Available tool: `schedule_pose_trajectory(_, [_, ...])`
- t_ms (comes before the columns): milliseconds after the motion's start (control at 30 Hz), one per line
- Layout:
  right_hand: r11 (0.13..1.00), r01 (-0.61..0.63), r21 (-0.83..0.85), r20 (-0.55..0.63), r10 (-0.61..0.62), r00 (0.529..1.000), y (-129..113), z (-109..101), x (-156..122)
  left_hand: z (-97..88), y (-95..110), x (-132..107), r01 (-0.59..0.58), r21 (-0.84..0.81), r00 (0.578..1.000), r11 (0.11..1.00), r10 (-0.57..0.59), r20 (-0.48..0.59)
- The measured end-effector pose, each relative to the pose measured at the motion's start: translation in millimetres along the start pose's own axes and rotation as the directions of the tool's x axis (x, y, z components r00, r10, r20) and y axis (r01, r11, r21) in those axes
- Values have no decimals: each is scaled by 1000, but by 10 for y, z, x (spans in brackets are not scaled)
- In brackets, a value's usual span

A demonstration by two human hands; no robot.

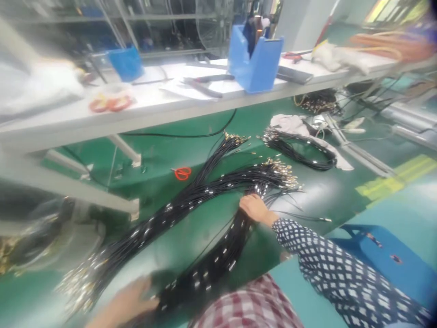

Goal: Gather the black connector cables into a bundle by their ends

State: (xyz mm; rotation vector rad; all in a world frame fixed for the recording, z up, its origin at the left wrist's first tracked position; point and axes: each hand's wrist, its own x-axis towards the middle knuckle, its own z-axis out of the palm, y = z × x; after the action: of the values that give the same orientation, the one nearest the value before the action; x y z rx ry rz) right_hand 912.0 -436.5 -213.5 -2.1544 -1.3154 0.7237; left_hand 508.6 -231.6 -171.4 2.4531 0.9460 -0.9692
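Long bundles of thin black cables [205,191] with gold connector ends lie across the green floor. My right hand [254,207], in a dark sleeve with white checks, rests on the nearer bundle [221,255], fingers curled down over the cables. My left hand [128,298] is low at the frame's bottom, blurred by motion, next to the lower end of that same bundle; its fingers are smeared and I cannot make out their grip. A red-and-white checked garment [252,305] shows at the bottom centre.
Red-handled scissors [182,173] lie on the floor beyond the cables. A coiled black cable loop [300,150] rests on a white cloth to the right. A grey workbench [170,109] carries blue bins [256,59]. A blue plastic stool [385,259] stands at right.
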Motion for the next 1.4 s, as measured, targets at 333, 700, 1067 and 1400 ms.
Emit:
schedule_pose_trajectory(333, [884, 281, -373, 103, -262, 960, 449, -257, 329, -1373, 3235, 2005, -334, 367, 739, 868, 483, -469])
schedule_pose_trajectory(700, [808, 486, -334, 207, -440, 874, 707, -464, 550, -1887, 3734, 2734, -185, 150, 875, 971, 232, -426])
schedule_pose_trajectory(1067, [895, 222, -387, 150, -176, 973, 892, -700, 676, -2594, 3071, 2263, -487, -489, 791, 724, 129, -598])
schedule_pose_trajectory(1400, [921, 119, -372, 192, -49, 980, 1119, -1013, 25, -2506, 3387, 3128, -244, -333, 818, 911, 9, -575])
